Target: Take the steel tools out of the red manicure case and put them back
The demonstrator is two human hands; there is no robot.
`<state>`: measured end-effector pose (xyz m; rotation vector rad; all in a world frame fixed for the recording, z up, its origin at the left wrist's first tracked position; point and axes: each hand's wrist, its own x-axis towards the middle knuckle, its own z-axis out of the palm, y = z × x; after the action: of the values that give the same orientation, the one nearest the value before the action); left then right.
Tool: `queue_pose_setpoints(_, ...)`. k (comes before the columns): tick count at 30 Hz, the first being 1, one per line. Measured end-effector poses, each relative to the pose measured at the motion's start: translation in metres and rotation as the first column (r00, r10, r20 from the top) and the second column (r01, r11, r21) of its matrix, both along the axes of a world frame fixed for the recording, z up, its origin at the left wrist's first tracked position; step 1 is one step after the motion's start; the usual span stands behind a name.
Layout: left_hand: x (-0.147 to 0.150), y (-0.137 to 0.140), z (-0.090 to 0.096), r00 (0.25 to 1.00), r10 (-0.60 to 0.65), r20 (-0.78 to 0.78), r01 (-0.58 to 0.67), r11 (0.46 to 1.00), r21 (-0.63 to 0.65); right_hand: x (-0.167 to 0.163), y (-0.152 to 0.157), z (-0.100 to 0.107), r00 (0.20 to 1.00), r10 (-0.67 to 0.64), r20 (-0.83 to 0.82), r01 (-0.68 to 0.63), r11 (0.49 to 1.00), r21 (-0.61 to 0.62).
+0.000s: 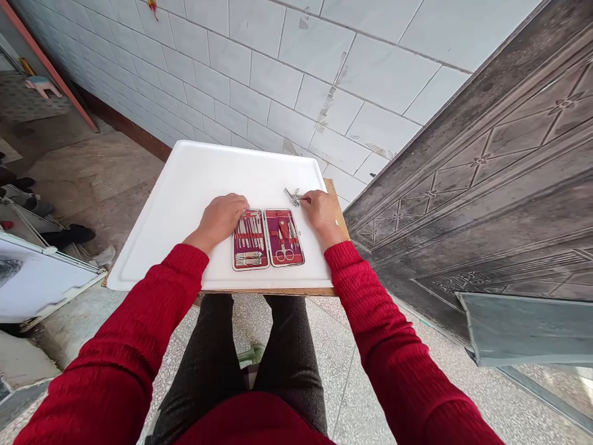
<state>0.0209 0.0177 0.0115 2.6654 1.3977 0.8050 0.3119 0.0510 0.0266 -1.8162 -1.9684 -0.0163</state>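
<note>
An open manicure case (267,247) with a red lining lies on a white board. Slim metal tools (250,228) and nail clippers (249,258) fill its left half; small scissors (284,252) lie in the right half. My left hand (223,217) is at the upper left corner of the case, its bent fingers closed on the edge. Beyond the case's right half, my right hand (320,213) pinches a thin metal manicure tool, mostly hidden by the fingers. Shiny metal pieces (293,197), which look like a clipper, lie right beside those fingertips.
The white board (185,179) rests on a wooden top (337,207). A tiled wall (278,74) stands behind, and a dark patterned door panel (463,179) is close on the right. At left are a white-topped stand (41,281) and dark shoes (69,236).
</note>
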Motion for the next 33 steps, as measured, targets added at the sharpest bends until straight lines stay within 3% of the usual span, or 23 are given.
queue_pose_setpoints(6,-0.001,0.001,-0.001,1.0,-0.007,0.015,0.007,1.0,-0.001,-0.002,-0.005,-0.001,0.999,0.017,-0.03,-0.017,1.0,0.009)
queue_pose_setpoints(10,-0.001,0.001,-0.001,1.0,-0.009,0.024,0.009,1.0,0.006,-0.003,-0.014,0.002,0.978,0.072,-0.196,-0.058,0.995,0.076)
queue_pose_setpoints(13,0.0,0.0,0.0,1.0,-0.014,0.025,0.014,1.0,0.004,-0.007,-0.03,0.009,0.916,0.171,-0.363,-0.191,0.981,-0.019)
queue_pose_setpoints(18,0.002,0.0,0.001,1.0,0.0,0.014,0.0,1.0,-0.005,-0.01,-0.074,0.031,0.826,0.314,-0.468,-0.474,0.836,-0.277)
queue_pose_setpoints(20,0.002,0.0,0.001,1.0,0.009,0.004,-0.009,1.0,-0.007,-0.01,-0.09,0.039,0.84,0.356,-0.41,-0.503,0.794,-0.34)
queue_pose_setpoints(25,0.002,0.0,0.001,1.0,0.011,-0.004,-0.011,1.0,-0.014,-0.012,-0.104,0.048,0.918,0.376,-0.122,-0.391,0.816,-0.426)
queue_pose_setpoints(33,0.002,0.001,0.0,1.0,0.018,-0.004,-0.018,1.0,-0.011,-0.029,-0.097,0.049,0.859,0.498,0.12,-0.375,0.77,-0.516)
